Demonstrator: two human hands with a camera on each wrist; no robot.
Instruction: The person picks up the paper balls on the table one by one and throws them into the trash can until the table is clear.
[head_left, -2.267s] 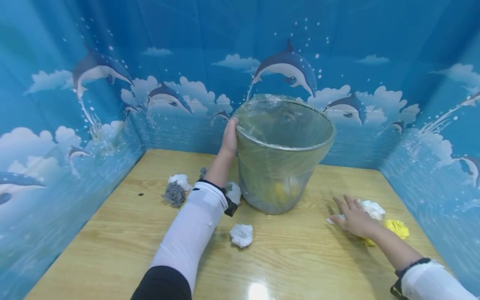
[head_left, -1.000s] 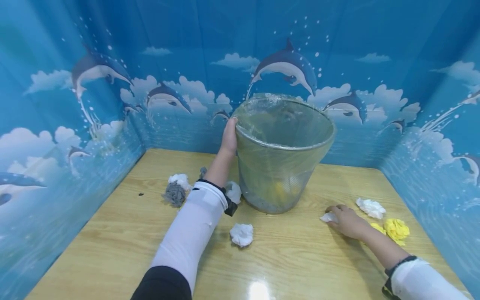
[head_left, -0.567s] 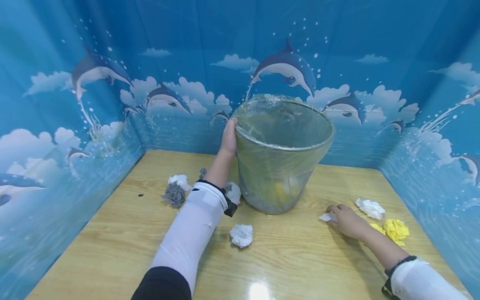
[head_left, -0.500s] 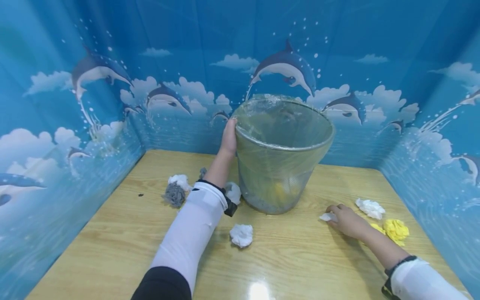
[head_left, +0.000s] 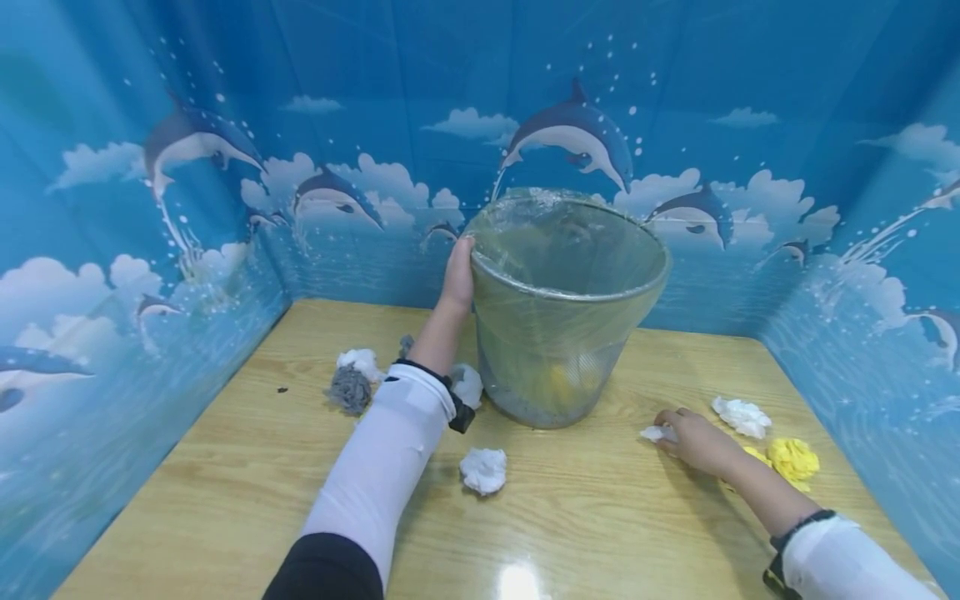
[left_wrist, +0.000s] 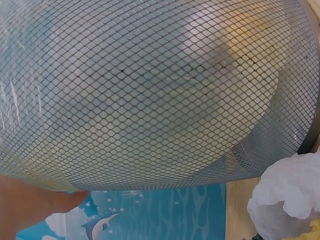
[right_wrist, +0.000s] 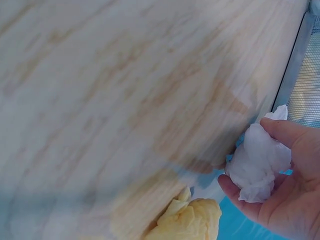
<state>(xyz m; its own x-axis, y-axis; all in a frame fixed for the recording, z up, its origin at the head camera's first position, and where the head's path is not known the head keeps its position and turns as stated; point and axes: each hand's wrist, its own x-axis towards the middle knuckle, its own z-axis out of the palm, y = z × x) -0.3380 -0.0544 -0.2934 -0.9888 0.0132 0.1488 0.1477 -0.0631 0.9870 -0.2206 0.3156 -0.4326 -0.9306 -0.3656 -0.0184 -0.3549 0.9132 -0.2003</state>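
A white paper wad is gripped in the curled fingers of the right hand, low on the wooden table just right of the mesh bin. The bin's rim is held by the left hand, well apart from the wad. A yellow wad and another white wad lie just beside the right hand.

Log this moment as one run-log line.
left hand: holds mesh bin rim | right hand: grips white paper wad on table | bin: tilted
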